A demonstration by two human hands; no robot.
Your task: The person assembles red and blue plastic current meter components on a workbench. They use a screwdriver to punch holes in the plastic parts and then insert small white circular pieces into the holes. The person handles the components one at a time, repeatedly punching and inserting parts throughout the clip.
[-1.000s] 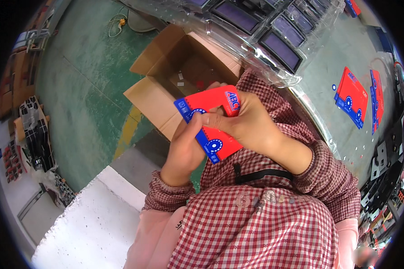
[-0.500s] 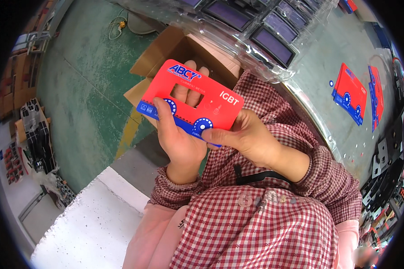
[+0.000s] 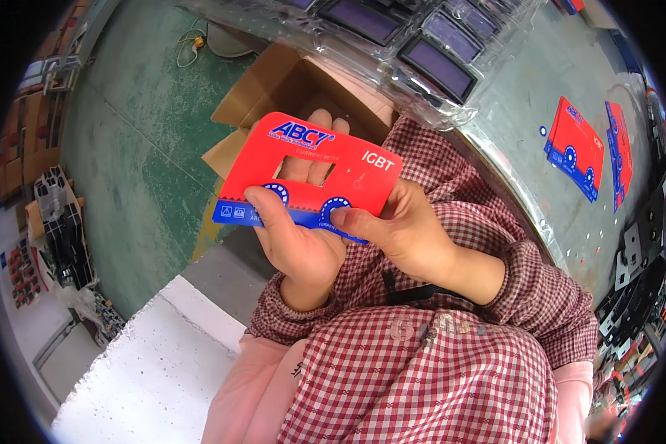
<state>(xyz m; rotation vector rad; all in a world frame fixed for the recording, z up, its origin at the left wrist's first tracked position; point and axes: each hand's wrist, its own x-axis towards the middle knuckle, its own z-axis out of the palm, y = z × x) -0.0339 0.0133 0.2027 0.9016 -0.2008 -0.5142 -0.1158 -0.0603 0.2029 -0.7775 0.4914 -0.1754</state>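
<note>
Between both hands is a red and blue panel label [image 3: 355,185] with a rectangular window and two round dial cut-outs; whether it is one sheet or a small stack I cannot tell. My left hand [image 3: 296,240] supports it from below, the thumb on its front near the left dial and the fingers behind, showing through the window. My right hand [image 3: 414,229] pinches its lower right corner, thumb on the front beside the right dial. Below and beyond the label stands an open cardboard box [image 3: 255,85], partly covered by it.
On the grey table [image 3: 522,133] to the right lie matching red and blue labels [image 3: 577,148] and a second pile [image 3: 620,155]. Dark-framed display windows [image 3: 438,66] in clear plastic sit at the table's near-left end. A white foam block [image 3: 148,362] is at lower left.
The label has tilted, its left end now lower and nearer to me. My left hand has moved slightly down with it, while my right hand keeps its pinch on the corner.
</note>
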